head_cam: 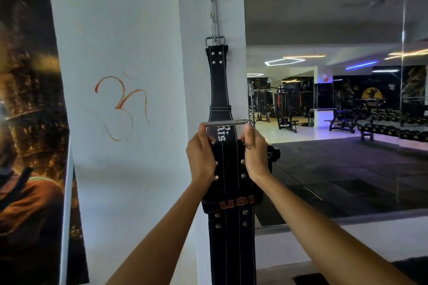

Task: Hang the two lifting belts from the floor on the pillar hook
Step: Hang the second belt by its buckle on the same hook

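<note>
One black lifting belt [219, 81] hangs by its steel buckle from the metal hook strip [213, 14] on the white pillar [129, 30]. In front of it I hold a second black belt [231, 183] with an orange logo, upright, its steel buckle bar at the top about level with the hanging belt's white lettering. My left hand [202, 157] grips the buckle's left side and my right hand [256, 157] grips its right side. The second belt's lower part drops out of view at the bottom.
A dark poster [30, 122] covers the wall left of the pillar, and an orange symbol [121, 104] is painted on the pillar face. To the right, a mirror wall [335, 99] reflects gym machines, benches and a dumbbell rack over dark floor mats.
</note>
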Available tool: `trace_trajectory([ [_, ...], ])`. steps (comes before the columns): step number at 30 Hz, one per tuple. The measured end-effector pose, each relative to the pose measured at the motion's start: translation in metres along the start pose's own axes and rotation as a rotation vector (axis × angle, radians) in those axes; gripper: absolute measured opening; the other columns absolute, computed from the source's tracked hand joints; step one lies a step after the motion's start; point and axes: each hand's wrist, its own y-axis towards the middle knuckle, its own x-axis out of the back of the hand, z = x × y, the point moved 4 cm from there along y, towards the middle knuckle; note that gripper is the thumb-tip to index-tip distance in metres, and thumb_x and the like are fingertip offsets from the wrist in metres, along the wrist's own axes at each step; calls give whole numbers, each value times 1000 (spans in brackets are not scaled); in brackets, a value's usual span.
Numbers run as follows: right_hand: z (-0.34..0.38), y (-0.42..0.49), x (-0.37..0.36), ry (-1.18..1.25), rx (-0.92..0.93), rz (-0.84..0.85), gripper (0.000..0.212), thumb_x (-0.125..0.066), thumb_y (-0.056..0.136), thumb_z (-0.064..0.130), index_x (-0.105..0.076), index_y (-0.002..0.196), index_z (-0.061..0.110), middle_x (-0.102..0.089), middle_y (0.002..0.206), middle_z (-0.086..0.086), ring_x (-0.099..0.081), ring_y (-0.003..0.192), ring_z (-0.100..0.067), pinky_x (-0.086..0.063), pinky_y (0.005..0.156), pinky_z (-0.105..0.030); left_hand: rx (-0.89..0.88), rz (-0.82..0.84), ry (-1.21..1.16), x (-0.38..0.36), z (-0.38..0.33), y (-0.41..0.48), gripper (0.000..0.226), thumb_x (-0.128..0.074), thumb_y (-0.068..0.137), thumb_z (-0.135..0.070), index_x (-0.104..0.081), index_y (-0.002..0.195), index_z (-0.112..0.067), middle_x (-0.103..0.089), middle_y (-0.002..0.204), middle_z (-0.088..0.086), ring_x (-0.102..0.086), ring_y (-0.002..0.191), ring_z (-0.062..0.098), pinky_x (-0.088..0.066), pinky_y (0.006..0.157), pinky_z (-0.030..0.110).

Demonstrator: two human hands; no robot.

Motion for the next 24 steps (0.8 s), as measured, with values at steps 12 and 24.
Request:
trace_trajectory([
  [12, 67, 245, -86, -249, 427, -186, 48, -22, 97, 46, -33, 56, 26, -42, 57, 4, -52, 65, -24, -46, 61, -37, -432, -207, 187, -62, -63, 244, 51, -23, 101, -36, -54, 76, -5, -63, 82, 18, -58, 83, 37, -33, 66, 35],
  [24, 66, 462, -132, -352, 340, -249, 49, -26, 100, 34, -57, 107, -4, -63, 111, -20, -60, 100, -36, -37, 67, -34, -387, -107, 319, -171, -77, 439, 41, -25, 101, -21, -52, 120, 4, -57, 121, 26, -53, 111, 40, -40, 88, 41],
])
